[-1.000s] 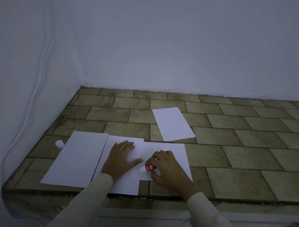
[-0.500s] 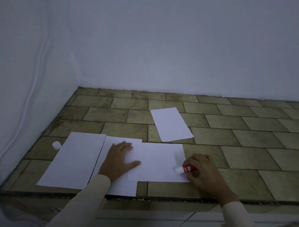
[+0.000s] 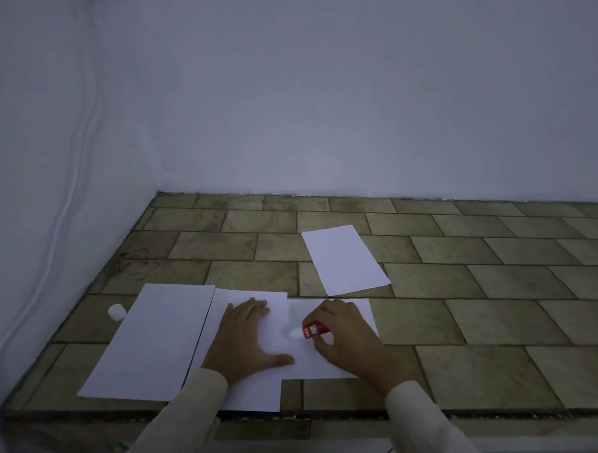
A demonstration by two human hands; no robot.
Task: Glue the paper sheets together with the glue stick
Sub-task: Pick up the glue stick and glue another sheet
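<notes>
Three white paper sheets lie side by side near the front edge of the tiled ledge: a left sheet [image 3: 155, 340], a middle sheet [image 3: 253, 388] and a right sheet [image 3: 322, 364] that overlaps the middle one. My left hand [image 3: 244, 337] presses flat on the middle sheet, fingers spread. My right hand [image 3: 344, 334] grips a red glue stick [image 3: 312, 330] with its white tip down on the right sheet near the overlap. A fourth sheet [image 3: 344, 259] lies apart, farther back.
The white glue cap [image 3: 116, 312] stands on the tiles left of the left sheet. White walls close the ledge at the back and left, with a white cable [image 3: 70, 182] running down the left wall. The ledge's front edge [image 3: 351, 417] drops off just below the sheets.
My right hand swept the glue stick right to the sheet's right edge, then back left toward the overlap. The left hand stayed pressed on the middle sheet.
</notes>
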